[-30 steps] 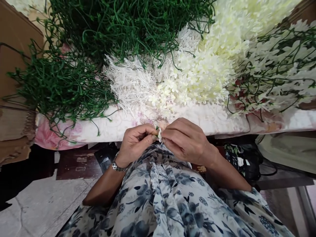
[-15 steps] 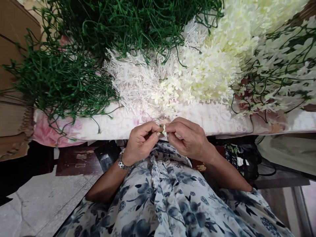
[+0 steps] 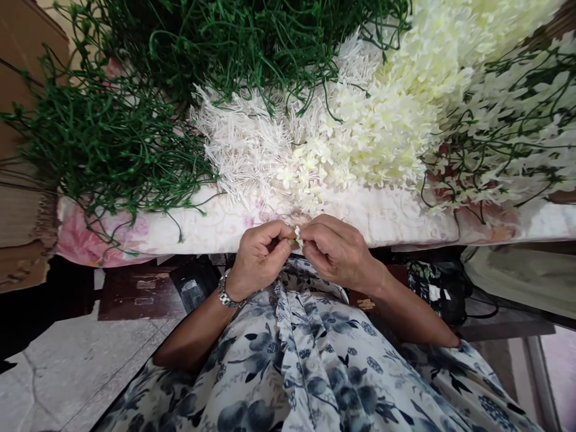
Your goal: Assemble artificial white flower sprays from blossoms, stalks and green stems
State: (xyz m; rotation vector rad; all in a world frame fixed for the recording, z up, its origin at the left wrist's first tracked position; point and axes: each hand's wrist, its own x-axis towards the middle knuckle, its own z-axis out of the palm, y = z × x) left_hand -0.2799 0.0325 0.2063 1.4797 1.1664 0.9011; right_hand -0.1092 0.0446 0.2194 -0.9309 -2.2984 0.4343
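Observation:
My left hand (image 3: 260,256) and my right hand (image 3: 336,251) meet fingertip to fingertip just below the table's edge, above my lap. Both are closed in a pinch on one small white flower piece (image 3: 297,235) held between them; a bit of green stem shows at its top. A metal watch (image 3: 226,296) sits on my left wrist. Right behind the hands lies a pile of cream flower heads (image 3: 360,135) and a pile of white spiky stamens (image 3: 240,147).
A flowered cloth (image 3: 189,223) covers the table. Tangled green stems (image 3: 135,114) fill its left and back. Finished white sprays with green stems (image 3: 508,132) lie at the right. Cardboard (image 3: 24,150) stands at far left. A dark bag (image 3: 438,291) sits under the table.
The hands stayed together on the small flower piece, drifting a little to the right and lower in view. The fingers have shifted slightly on it.

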